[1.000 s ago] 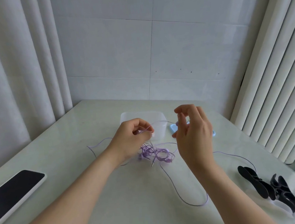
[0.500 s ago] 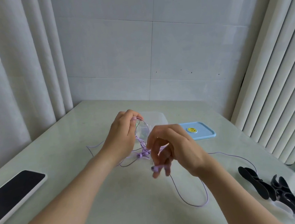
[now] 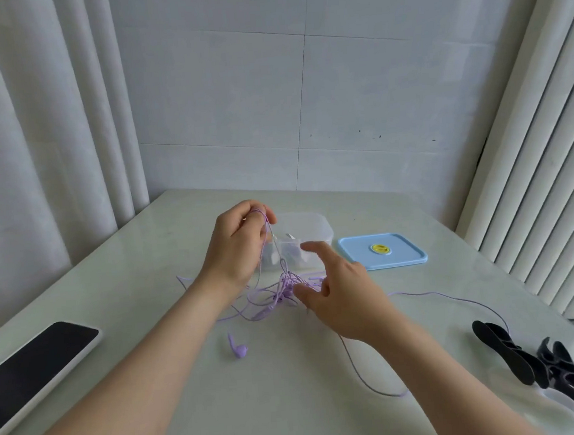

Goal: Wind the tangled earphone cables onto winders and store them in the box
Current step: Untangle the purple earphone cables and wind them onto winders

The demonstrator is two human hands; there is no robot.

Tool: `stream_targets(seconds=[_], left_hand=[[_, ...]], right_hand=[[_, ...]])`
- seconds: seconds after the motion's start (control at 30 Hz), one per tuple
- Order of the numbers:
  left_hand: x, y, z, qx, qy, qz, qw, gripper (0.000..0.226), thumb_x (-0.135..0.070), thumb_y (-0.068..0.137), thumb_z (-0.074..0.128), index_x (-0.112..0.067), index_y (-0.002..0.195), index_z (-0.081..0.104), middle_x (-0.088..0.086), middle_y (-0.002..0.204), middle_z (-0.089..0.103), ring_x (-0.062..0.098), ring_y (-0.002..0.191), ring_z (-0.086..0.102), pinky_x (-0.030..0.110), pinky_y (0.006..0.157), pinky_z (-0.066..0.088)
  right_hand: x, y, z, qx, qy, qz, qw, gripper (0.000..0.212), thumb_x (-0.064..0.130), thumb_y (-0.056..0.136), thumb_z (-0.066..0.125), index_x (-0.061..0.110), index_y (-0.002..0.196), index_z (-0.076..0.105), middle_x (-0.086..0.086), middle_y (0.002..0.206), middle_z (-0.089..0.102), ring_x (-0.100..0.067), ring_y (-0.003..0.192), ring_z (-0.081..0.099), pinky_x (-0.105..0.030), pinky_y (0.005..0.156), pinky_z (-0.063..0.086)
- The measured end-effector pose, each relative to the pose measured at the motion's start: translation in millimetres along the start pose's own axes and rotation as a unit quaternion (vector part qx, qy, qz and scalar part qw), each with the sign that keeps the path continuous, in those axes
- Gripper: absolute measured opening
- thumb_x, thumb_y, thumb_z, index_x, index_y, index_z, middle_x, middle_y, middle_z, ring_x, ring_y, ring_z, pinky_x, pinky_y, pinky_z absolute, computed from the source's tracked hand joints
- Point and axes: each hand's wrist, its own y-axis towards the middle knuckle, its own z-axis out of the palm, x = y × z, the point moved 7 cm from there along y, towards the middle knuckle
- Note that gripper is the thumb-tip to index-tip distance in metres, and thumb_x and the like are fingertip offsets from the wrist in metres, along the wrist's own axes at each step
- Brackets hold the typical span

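The purple cable [image 3: 284, 289] lies tangled on the table [image 3: 293, 405], just before the clear box [image 3: 317, 228]. The left hand [image 3: 238, 247] is raised and pinches one strand, holding it up from the tangle. The right hand [image 3: 340, 299] is spread wide, with its fingers low at the tangle; contact is not clear. One earbud [image 3: 239, 348] lies apart. The left hand hides part of the box, and its contents are blurred.
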Motion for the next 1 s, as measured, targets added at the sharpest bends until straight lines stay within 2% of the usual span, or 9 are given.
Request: stream_targets(seconds=[0.07,0.17,0.3,0.5,0.6,0.73,0.8,0.9,1.0], left_hand=[[-1.2,-2.4,7.3,0.043,-0.025,-0.021,0.999,0.039,-0.015,0.111,0.037,-0.005,0.083,0.063,0.006,0.062,0.049,0.014,0.049,0.034,0.025,0.049,0.026],[3.1,-3.9,15.1,0.091,-0.054,-0.063,0.992,0.062,-0.040,0.114,0.031,-0.002,0.082,0.068,0.012,0.067,0.059,0.016,0.046,0.034,0.025,0.048,0.026],[12.3,-2.6,17.9,0.088,-0.125,-0.126,0.980,0.082,-0.062,0.109,0.021,-0.014,0.056,0.059,0.008,0.064,0.048,0.020,0.052,0.037,0.029,0.052,0.032],[28.0,-7.1,16.5,0.035,-0.179,-0.225,0.957,0.073,-0.071,0.104,0.022,-0.017,0.056,0.035,0.015,0.074,0.055,0.027,0.055,0.060,0.031,0.047,0.050],[31.5,-11.6,19.2,0.036,-0.172,-0.257,0.950,0.072,-0.073,0.103,0.023,-0.016,0.061,0.033,0.023,0.073,0.067,0.035,0.065,0.072,0.045,0.061,0.063],[34.3,-14.8,16.1,0.051,-0.172,-0.292,0.940,0.070,-0.079,0.100,0.015,-0.020,0.065,0.031,0.027,0.082,0.075,0.038,0.080,0.077,0.039,0.060,0.061],[36.4,-14.7,14.5,0.048,-0.213,-0.314,0.924,0.069,-0.077,0.101,0.012,-0.021,0.065,0.029,0.026,0.085,0.076,0.038,0.086,0.078,0.039,0.068,0.060],[39.3,-16.2,16.0,0.059,-0.251,-0.340,0.905,0.066,-0.076,0.102,0.013,-0.022,0.066,0.029,0.034,0.105,0.074,0.043,0.098,0.076,0.051,0.094,0.056],[40.4,-19.8,20.6,0.074,-0.270,-0.353,0.893,0.060,-0.067,0.106,0.021,-0.022,0.066,0.029,0.038,0.111,0.071,0.048,0.110,0.071,0.058,0.110,0.046]], right_hand=[[-4.1,1.4,8.1,0.022,-0.028,0.003,0.999,0.052,0.055,0.098,0.059,0.046,0.146,0.041,0.011,0.065,0.049,-0.021,0.081,0.051,-0.037,0.071,0.051],[-5.5,1.3,8.3,0.029,-0.062,0.005,0.998,0.033,0.052,0.098,0.058,0.043,0.130,0.062,0.010,0.064,0.050,-0.021,0.080,0.052,-0.035,0.071,0.051],[-8.9,1.1,-9.7,-0.051,-0.062,0.036,0.996,0.021,0.040,0.094,0.064,0.040,0.113,0.074,0.010,0.078,0.065,-0.021,0.091,0.058,-0.033,0.069,0.051],[-16.2,0.7,-28.3,-0.153,-0.035,0.063,0.986,0.027,0.024,0.090,0.059,0.033,0.107,0.077,0.011,0.071,0.067,-0.017,0.078,0.048,-0.032,0.065,0.042],[-17.8,3.5,-31.7,-0.188,-0.022,0.037,0.981,0.018,0.024,0.091,0.066,0.031,0.100,0.081,0.014,0.059,0.052,-0.019,0.071,0.052,-0.033,0.069,0.045],[-21.9,8.3,-30.4,-0.186,0.052,0.019,0.981,0.019,0.028,0.099,0.067,0.039,0.108,0.080,0.004,0.089,0.059,-0.016,0.101,0.051,-0.028,0.081,0.036],[-22.0,8.3,-30.9,-0.186,0.079,0.011,0.979,0.019,0.027,0.100,0.068,0.039,0.109,0.079,0.004,0.099,0.055,-0.013,0.107,0.046,-0.026,0.088,0.036],[-25.7,7.8,-34.1,-0.202,0.043,0.022,0.978,0.013,0.023,0.103,0.064,0.025,0.109,0.075,-0.003,0.114,0.055,-0.022,0.105,0.054,-0.030,0.088,0.041],[-29.5,8.6,-29.6,-0.165,-0.045,0.058,0.984,0.017,0.009,0.102,0.056,0.019,0.110,0.068,-0.004,0.108,0.065,-0.032,0.100,0.059,-0.039,0.080,0.039]])
